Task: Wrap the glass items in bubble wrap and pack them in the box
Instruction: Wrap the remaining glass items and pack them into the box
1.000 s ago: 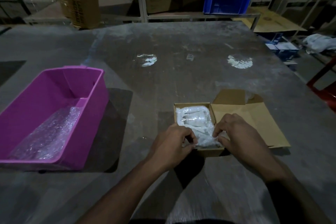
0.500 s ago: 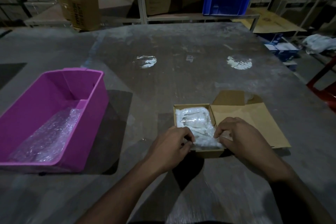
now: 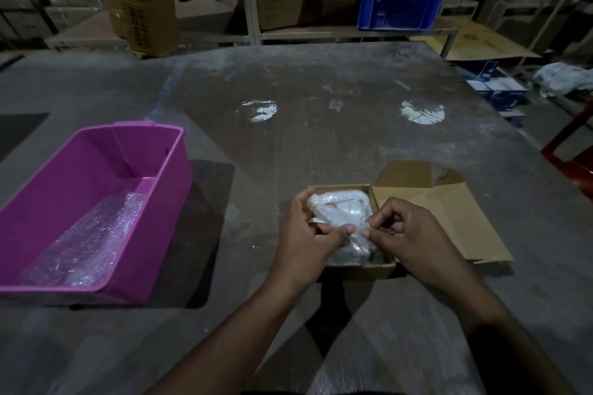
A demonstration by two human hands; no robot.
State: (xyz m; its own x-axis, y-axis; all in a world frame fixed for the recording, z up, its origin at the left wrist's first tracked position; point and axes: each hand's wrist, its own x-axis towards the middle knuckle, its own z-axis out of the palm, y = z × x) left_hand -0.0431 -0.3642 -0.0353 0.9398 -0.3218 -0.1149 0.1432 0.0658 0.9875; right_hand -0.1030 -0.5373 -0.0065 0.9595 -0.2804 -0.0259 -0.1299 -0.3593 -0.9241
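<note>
A dim warehouse or packing storeroom is showing here: tall brown cardboard cartons (image 3: 141,0) are standing behind the scuffed grey worktop (image 3: 321,144), beside a blue plastic crate (image 3: 401,0) sitting on metal shelving (image 3: 321,34).

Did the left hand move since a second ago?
Yes. The left hand went from the near edge of the small brown cardboard box up along the box's left side, toward the far edge, pinching the bubble wrap.

Bare table (image 3: 321,144) between bin (image 3: 170,176) and box (image 3: 353,268)
</note>
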